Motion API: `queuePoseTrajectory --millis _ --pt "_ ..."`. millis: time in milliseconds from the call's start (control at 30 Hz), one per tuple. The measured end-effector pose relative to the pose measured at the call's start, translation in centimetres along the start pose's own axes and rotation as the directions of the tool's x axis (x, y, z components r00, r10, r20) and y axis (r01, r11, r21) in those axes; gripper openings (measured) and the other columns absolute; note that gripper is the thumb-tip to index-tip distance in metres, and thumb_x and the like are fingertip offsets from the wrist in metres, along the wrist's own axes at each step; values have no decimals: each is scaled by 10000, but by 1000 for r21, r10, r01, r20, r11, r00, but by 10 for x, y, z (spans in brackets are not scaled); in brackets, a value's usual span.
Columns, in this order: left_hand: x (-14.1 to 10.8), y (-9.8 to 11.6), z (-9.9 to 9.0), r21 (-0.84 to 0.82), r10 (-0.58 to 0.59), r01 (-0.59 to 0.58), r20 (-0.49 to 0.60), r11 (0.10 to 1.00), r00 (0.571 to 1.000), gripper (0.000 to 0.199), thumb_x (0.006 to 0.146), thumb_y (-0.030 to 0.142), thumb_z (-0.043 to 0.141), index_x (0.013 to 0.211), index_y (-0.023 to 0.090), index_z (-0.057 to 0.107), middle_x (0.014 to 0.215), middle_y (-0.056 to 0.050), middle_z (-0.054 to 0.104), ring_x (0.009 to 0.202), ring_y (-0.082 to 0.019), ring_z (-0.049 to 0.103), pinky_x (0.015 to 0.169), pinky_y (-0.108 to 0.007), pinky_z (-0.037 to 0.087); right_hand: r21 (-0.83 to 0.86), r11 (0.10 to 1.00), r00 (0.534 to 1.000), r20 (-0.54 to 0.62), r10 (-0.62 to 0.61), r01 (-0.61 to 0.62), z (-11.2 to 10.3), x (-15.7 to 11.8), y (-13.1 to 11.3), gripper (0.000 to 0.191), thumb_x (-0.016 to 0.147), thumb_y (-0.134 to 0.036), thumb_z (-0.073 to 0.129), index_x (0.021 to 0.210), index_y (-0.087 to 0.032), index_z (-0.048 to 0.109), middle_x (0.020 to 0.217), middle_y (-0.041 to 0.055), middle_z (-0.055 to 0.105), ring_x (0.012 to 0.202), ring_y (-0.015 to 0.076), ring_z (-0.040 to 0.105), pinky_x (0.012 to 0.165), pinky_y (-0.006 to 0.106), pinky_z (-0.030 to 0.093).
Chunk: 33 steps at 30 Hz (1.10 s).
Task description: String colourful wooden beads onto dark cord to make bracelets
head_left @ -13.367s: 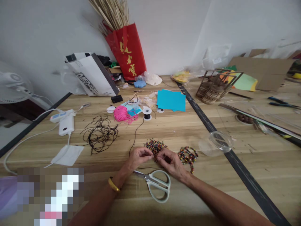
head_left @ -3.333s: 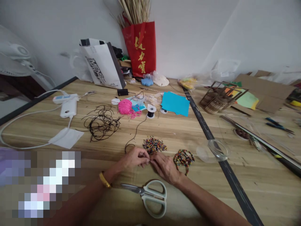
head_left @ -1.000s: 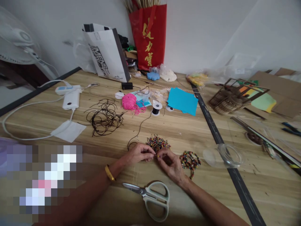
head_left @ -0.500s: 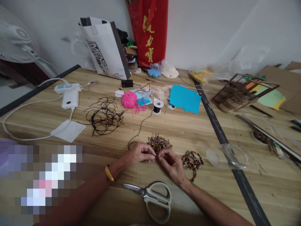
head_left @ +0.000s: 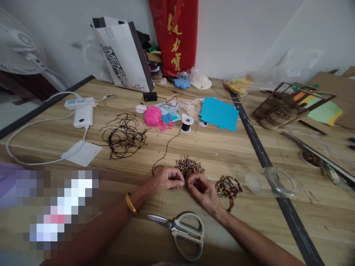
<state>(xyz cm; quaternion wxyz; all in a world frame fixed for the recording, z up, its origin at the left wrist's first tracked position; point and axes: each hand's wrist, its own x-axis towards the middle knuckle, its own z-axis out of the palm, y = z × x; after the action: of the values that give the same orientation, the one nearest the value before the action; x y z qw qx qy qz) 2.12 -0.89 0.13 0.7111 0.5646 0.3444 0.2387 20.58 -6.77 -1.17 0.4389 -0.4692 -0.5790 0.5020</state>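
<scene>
My left hand (head_left: 169, 178), with a gold bangle at the wrist, is closed in a pinch on a thin black cord (head_left: 166, 149). That cord runs from a white spool (head_left: 187, 124) down to the hand; its end at the fingertips is too small to make out. Close beside it, my right hand (head_left: 203, 191) pinches a small yellow bead (head_left: 189, 181) between thumb and forefinger. Just beyond the fingertips lies a heap of multicoloured beads (head_left: 189, 165). Strung bead loops (head_left: 229, 187) rest to the right of my right hand. Scissors (head_left: 177, 228) with pale handles lie nearest me, blades parted.
Tangled black cord (head_left: 123, 136) lies at left near a white power bank (head_left: 83, 115) and its cable. Behind the spool are pink yarn (head_left: 152, 116) and blue sheets (head_left: 219, 113). A clear tubing coil (head_left: 283, 183) and a brown basket (head_left: 273, 114) are at right.
The view has shifted slightly. Both hands stay close together over the same spot, with only small fingertip movement.
</scene>
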Motion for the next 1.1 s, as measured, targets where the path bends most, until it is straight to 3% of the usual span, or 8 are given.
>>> queuePoseTrajectory --millis 1100 --pt "1 -1 1 85 -6 3 32 996 999 250 716 337 699 721 111 590 571 27 536 528 -67 473 508 -175 382 -69 998 1000 24 -11 13 -1 1 2 108 848 -297 597 859 -190 586 736 3 547 666 131 504 605 231 407"
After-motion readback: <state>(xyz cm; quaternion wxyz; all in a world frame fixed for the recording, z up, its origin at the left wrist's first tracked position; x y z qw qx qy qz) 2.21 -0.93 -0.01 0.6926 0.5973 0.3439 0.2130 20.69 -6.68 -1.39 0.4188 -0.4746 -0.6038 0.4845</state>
